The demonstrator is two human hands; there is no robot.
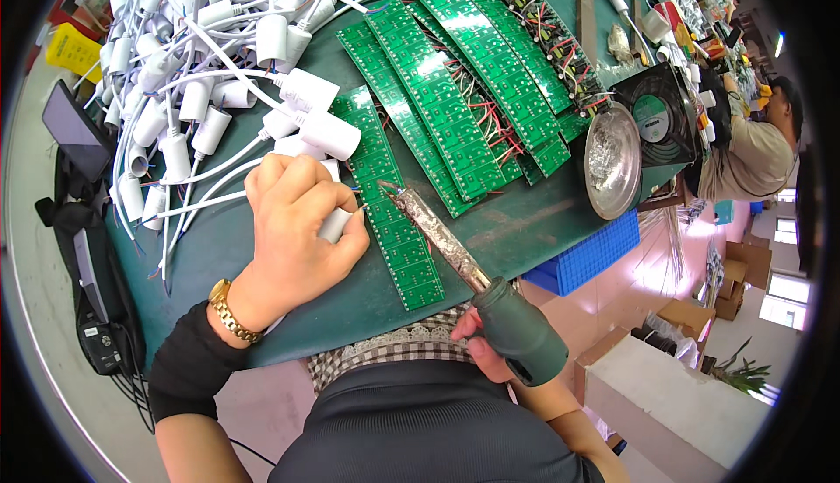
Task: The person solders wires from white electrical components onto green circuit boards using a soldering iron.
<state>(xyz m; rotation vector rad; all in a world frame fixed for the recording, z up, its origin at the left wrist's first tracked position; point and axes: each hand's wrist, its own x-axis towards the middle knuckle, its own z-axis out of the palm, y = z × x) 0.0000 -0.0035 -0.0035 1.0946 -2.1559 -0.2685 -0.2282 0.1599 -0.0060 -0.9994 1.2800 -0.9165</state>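
Note:
My left hand (pixel 302 212), with a gold watch at its wrist, is closed round a white cylindrical plastic housing with a cable (pixel 334 224). It rests beside the near green circuit board strip (pixel 404 251), at the strip's left edge. My right hand (pixel 486 348) grips a soldering iron (pixel 523 332) by its dark green handle, and the handle hides part of the fingers. The iron's worn, silvery shaft slants up and left, its tip over the strip near my left hand. Other white housings (pixel 329 136) lie just beyond my left fingers.
White housings with cables (pixel 188 89) are heaped at the far left. More green board strips (pixel 437 107) lie overlapped beyond the near one, some with red wires. A round metal dish (pixel 612 161) stands before a black fan (pixel 654 117). Another person (pixel 752 146) sits at right.

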